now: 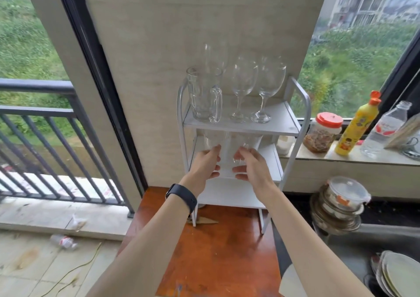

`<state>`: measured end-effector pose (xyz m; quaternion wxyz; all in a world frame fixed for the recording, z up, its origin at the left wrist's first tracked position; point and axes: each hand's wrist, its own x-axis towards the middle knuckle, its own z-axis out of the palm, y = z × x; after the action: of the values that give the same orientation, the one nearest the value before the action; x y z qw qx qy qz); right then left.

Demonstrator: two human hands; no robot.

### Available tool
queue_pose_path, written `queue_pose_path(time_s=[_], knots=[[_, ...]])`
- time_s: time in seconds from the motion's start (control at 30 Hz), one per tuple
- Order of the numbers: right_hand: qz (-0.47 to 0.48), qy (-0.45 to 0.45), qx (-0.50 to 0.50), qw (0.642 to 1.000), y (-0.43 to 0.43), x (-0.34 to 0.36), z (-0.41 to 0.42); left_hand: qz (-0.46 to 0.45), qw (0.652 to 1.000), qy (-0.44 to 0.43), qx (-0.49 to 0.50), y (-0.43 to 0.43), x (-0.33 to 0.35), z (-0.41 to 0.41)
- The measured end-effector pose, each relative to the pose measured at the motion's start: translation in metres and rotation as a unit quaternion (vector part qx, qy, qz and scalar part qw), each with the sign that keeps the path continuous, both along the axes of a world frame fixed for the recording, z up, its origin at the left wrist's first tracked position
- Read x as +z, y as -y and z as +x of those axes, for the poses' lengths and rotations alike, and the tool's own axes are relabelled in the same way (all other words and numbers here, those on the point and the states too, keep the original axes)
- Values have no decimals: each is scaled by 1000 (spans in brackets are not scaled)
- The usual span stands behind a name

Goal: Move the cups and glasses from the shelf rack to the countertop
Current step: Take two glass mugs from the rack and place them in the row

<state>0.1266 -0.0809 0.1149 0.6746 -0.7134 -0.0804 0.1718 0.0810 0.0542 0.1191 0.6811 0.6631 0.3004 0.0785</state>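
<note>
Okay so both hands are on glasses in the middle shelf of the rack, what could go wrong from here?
1. The left hand and right hand each grip a clear glass close together; these could clink as they come out.
2. The top shelf sits just above, so lifting too high could knock the rims.
3. The wine glasses and glass mug stand on that shelf; a jolt to the light white rack might topple them.

- The left hand and right hand each gripped a clear glass on the white shelf rack's middle shelf.
- A glass mug and wine glasses stood on top.
- The rack stood on the orange worktop.
</note>
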Motion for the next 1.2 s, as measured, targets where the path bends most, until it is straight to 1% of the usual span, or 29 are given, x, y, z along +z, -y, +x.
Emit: queue_pose_path(time_s=[0.13,0.23,0.43,0.57,0.77,0.87,1.03,1.2], knots=[[-44,-11,-31,999,7,2,8,-33,999,20,-14,8,-2,-6],[-81,-31,-33,996,12,10,13,-43,999,12,-8,8,5,-11],[-142,-56,-11,988,20,23,4,-4,1000,-11,1,13,15,-24],[-179,-16,-28,983,28,21,-5,27,999,-18,14,18,14,-34],[-173,-6,-63,983,58,8,-33,64,998,-24,-6,34,9,-55],[-152,-3,-82,985,79,0,-48,98,995,-26,-21,52,6,-61],[-159,18,-114,981,131,-6,-66,161,982,-52,-85,98,4,-73],[-164,13,-155,974,211,-12,-95,203,965,-36,-162,170,3,-88]])
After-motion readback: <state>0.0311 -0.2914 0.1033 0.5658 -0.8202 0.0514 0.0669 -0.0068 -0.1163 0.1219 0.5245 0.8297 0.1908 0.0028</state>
